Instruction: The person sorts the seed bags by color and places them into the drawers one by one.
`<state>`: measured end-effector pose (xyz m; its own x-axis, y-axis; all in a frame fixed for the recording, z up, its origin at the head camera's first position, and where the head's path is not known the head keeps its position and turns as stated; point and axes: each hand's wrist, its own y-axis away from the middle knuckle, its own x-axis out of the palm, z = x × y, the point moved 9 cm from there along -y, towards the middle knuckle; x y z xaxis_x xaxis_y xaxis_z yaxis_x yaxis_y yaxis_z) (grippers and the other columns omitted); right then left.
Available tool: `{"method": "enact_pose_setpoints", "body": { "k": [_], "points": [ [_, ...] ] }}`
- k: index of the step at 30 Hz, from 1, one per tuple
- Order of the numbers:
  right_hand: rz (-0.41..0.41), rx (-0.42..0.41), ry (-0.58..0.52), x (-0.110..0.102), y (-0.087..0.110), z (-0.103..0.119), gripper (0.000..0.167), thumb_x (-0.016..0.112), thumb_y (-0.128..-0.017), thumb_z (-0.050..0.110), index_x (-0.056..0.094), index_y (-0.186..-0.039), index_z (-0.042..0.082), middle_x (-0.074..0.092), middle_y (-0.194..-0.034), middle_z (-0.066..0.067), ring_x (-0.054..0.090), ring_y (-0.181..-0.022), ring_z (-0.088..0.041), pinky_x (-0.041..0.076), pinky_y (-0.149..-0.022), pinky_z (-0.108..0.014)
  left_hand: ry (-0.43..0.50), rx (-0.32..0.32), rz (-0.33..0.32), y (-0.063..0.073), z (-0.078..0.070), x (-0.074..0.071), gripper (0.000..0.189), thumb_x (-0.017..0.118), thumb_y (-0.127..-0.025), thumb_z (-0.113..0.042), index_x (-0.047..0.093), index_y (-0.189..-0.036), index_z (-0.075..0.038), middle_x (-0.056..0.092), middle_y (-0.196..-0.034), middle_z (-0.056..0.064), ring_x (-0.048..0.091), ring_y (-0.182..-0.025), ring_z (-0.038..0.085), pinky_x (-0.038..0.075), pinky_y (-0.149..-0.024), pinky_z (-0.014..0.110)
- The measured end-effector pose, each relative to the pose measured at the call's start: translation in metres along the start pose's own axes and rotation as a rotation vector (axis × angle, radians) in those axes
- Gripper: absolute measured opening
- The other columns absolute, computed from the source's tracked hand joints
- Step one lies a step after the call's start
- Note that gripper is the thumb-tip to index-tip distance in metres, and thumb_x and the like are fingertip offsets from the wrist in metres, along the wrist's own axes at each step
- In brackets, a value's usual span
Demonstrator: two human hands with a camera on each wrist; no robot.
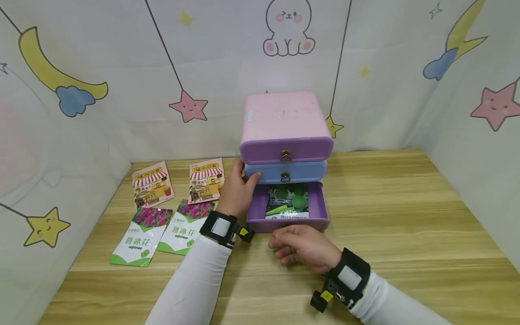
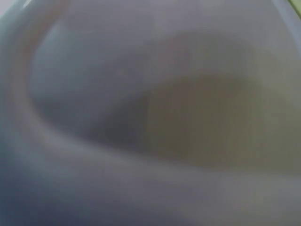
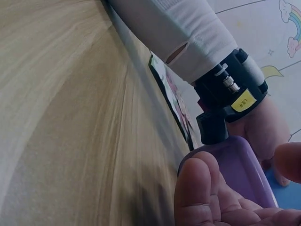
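A small drawer cabinet point(image 1: 286, 115) has a pink top, an upper purple drawer, a blue drawer point(image 1: 264, 173) and a bottom purple drawer point(image 1: 321, 203). The bottom drawer is pulled out, with a dark green packet point(image 1: 287, 198) lying inside. My left hand point(image 1: 235, 192) holds the cabinet's left side, thumb on the blue drawer's front and fingers partly hidden. Just before the bottom drawer's front, my right hand point(image 1: 306, 247) has loosely bent fingers and nothing in its grasp. From the right wrist, its fingers point(image 3: 194, 186) overlap the purple drawer; contact cannot be told.
Left of the cabinet lie two pink packets with a striped-awning picture point(image 1: 153, 185) point(image 1: 206, 180) and two white-green flower packets point(image 1: 140, 237) point(image 1: 183, 228). A patterned cloth point(image 1: 227, 67) hangs behind the wooden table point(image 1: 398, 216). The left wrist view is a blurred close-up.
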<state>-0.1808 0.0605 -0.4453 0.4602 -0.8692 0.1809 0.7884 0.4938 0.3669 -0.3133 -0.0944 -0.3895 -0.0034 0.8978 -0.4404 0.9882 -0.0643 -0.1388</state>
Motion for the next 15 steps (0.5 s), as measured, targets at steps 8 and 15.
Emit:
{"method": "enact_pose_setpoints", "body": {
  "k": [8,15],
  "points": [
    [-0.035,0.041,-0.012,-0.005,0.001,-0.007,0.053,0.054,-0.11,0.024,0.045,-0.143,-0.016,0.073,-0.119,-0.015,0.068,-0.086,-0.009,0.06,-0.078,-0.026,-0.011,0.005,-0.002,0.0,0.0,0.0,0.064,0.06,-0.108,-0.037,0.033,-0.163,-0.021,0.049,-0.162,0.01,0.065,-0.131,0.033,0.059,-0.101,0.052],
    [-0.056,0.08,-0.063,-0.01,0.002,-0.012,0.048,0.05,-0.111,0.026,0.047,-0.136,-0.014,0.075,-0.108,-0.008,0.067,-0.084,-0.011,0.06,-0.077,-0.026,-0.013,0.01,0.004,-0.001,0.001,0.001,0.063,0.059,-0.108,-0.037,0.033,-0.163,-0.021,0.05,-0.16,0.011,0.066,-0.129,0.033,0.06,-0.1,0.051]
  ]
}}
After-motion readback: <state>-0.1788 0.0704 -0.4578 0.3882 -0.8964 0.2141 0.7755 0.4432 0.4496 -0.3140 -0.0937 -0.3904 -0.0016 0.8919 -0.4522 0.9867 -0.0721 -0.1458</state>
